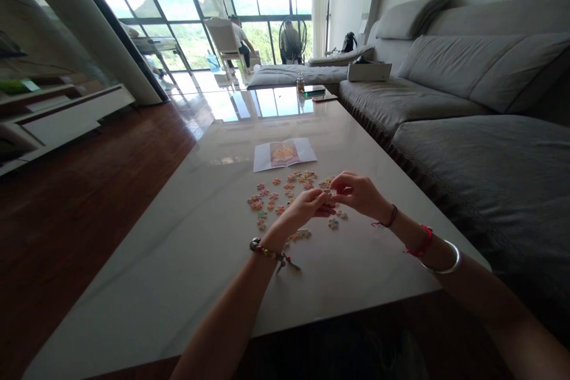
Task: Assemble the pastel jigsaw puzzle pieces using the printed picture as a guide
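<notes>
Over the shiny white stone-look table (pixel 155 285), see the left hand (pixel 307 206) with bent fingers and thumb on top, pinching a small pale piece (pixel 328 192). Right beside, see the right hand (pixel 358 193) with thumb and finger close together at the same piece; can't tell if pinching too or just touching. Best to hold gently with the left and do the tiny turns with the right. Lift both wrists a bit, so as not to bump the little flower-shaped pieces (pixel 280 210) in pale orange, pink and yellow, spread on the table around and below. Mind the dark, yellow and red beaded bracelet (pixel 269 253), hanging near some pieces. Leave room around the creased white paper sheet with an orange picture (pixel 285 154), just past the pieces.
</notes>
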Demonstrator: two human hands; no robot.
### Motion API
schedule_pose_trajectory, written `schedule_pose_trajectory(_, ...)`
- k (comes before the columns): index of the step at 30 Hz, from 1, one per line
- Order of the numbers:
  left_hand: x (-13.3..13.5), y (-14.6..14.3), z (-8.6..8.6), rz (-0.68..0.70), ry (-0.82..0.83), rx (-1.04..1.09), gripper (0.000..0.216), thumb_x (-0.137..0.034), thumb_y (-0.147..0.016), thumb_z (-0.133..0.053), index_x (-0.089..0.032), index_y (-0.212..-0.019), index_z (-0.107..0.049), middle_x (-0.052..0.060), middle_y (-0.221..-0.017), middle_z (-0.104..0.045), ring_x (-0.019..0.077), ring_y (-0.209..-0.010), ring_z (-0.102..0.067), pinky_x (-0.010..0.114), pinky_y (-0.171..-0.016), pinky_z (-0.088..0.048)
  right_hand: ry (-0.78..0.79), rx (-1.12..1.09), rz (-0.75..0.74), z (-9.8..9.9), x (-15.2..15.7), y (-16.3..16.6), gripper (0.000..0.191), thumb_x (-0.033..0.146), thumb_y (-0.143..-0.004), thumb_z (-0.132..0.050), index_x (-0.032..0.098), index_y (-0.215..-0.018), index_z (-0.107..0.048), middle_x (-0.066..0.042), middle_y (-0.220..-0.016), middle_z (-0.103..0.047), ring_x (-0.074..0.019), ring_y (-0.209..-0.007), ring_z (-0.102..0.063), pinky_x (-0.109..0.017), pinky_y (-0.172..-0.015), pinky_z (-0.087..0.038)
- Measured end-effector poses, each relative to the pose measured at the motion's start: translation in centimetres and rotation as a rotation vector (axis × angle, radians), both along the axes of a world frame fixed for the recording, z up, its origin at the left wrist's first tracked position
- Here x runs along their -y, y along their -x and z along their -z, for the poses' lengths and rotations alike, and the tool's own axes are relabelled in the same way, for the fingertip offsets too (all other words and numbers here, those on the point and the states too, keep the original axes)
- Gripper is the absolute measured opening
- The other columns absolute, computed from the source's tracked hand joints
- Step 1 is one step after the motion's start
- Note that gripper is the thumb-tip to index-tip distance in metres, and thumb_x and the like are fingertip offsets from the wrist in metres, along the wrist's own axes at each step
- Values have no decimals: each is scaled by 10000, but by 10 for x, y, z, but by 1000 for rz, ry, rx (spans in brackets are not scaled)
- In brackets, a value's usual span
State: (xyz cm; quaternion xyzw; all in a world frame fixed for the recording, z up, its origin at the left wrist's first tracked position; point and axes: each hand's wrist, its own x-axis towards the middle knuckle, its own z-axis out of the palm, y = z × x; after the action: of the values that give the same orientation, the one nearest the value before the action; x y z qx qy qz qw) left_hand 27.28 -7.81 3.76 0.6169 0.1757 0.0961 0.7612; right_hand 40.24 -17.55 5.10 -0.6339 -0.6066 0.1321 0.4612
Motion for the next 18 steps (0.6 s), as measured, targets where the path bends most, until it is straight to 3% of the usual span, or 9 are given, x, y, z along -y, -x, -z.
schedule_pose_trajectory(3,2,1,-4,-18,-47,1,379,-463,-621,-629,-119,-751,-541,37,-692,-636,119,-637,-621,227,-611,-497,24,-22,3,-2,0,-6,248,389,-653,-622,163,-746,-577,-13,-717,-526,-95,-592,-505,-223,-539,-467)
schedule_pose_trajectory(7,4,4,-11,-42,-112,9,332,-384,-606,-673,-108,-729,-536,29,-664,-630,110,-594,-610,227,-578,-495,247,-147,-196,-5,4,-26,321,429,-697,-560,143,-844,-567,-4,-656,-543,-83,-515,-499,-215,-474,-435)
schedule_pose_trajectory(13,-5,7,-18,-193,-151,-38,266,-330,-647,-656,-108,-681,-514,-5,-562,-592,77,-506,-570,192,-513,-457,478,343,-291,4,5,-28,147,156,-608,-642,130,-750,-613,-21,-741,-547,-60,-542,-467,-184,-514,-398)
schedule_pose_trajectory(16,-9,7,-18,-213,-157,-69,240,-307,-661,-648,-110,-682,-512,-7,-563,-586,70,-509,-567,171,-497,-440,499,362,-270,6,3,-23,113,90,-583,-621,118,-685,-580,-6,-668,-536,-71,-556,-461,-182,-509,-380)
schedule_pose_trajectory(18,-8,7,-16,-217,-158,-89,218,-289,-678,-636,-110,-693,-513,-9,-566,-579,66,-507,-565,161,-489,-434,489,242,-267,4,3,-22,98,133,-596,-623,122,-667,-557,15,-597,-521,-73,-534,-458,-185,-489,-372)
